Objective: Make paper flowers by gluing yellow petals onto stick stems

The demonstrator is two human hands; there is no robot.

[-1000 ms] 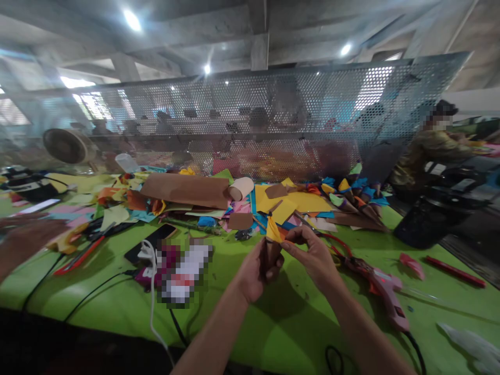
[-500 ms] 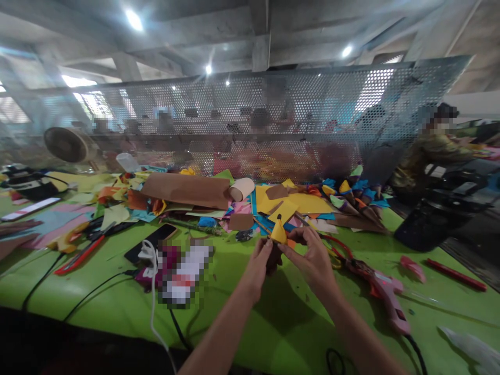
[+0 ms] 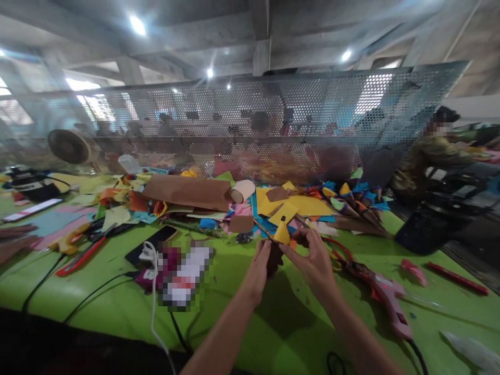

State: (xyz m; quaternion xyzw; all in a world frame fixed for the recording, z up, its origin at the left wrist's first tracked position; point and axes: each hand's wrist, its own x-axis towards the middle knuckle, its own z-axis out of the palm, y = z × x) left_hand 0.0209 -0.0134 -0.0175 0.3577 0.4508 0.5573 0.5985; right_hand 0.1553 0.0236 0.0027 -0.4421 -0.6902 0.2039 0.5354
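A small yellow paper cone (image 3: 282,234) with a dark tip points upward between my two hands. Brown paper (image 3: 275,256) shows beneath it, partly covered by my fingers. My left hand (image 3: 261,264) is closed, pinching the brown paper at the cone's lower left edge. My right hand (image 3: 310,256) is closed too, with thumb and fingers at the cone's lower right side. Just right of that hand lies a pink glue gun (image 3: 386,299), close to red-handled pliers (image 3: 341,249). Both hands hover above the green tabletop (image 3: 289,323).
Coloured paper, a brown roll (image 3: 187,191) and several finished paper cones (image 3: 351,195) line the back, before a perforated metal screen (image 3: 242,114). At left are a phone (image 3: 150,245), a power strip (image 3: 191,273), cables and another person's hand (image 3: 15,237). A dark bin (image 3: 425,224) stands right.
The yellow cone has tilted slightly to the right and moved a little lower between my fingers. Both hands keep their grip in nearly the same place. The view has shifted slightly.
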